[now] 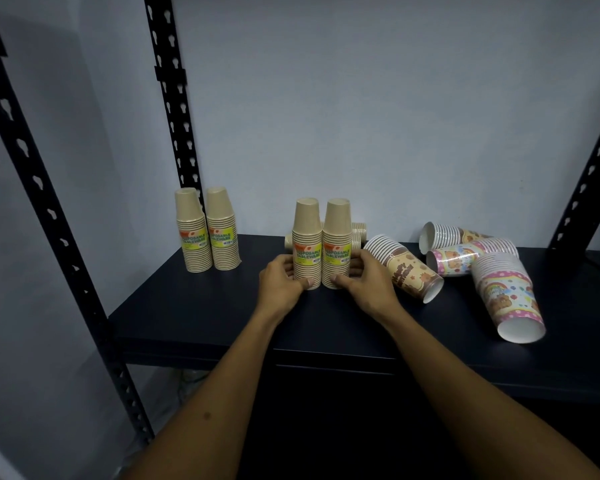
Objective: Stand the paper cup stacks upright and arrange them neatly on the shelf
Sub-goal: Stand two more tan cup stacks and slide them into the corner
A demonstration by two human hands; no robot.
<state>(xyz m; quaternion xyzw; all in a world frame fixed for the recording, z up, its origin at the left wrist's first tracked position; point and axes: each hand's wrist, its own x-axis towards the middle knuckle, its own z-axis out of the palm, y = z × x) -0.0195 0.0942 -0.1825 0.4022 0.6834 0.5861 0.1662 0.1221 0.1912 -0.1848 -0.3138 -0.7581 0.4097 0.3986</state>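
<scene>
1. Two tan cup stacks are standing upright and touching side by side at the centre of the frame, on the dark shelf [194,306]: the left centre stack [307,242] and the right centre stack [337,242], each wearing a yellow label.
2. The left hand [282,284] is curling its grip around the lower part of the left centre stack, thumb lying across the front near the base.
3. The right hand [366,282] is gripping the lower part of the right centre stack the same way (thumb in front, fingers going round the far side).
4. Another upright pair of tan stacks [207,230] is standing at centre left of the frame, near the black shelf post [174,109], well apart from the hands.
5. Behind the centre pair, more tan cups [359,232] are showing, mostly hidden; I cannot tell how they are lying.
6. To the right of the frame, four printed stacks are lying on their sides: a brown cartoon stack [404,268] just beside the right hand, a white-rimmed stack [447,234] at the back, a pink stack [465,258] in front of it, and a polka-dot stack [506,296] nearest the shelf's front edge.
</scene>
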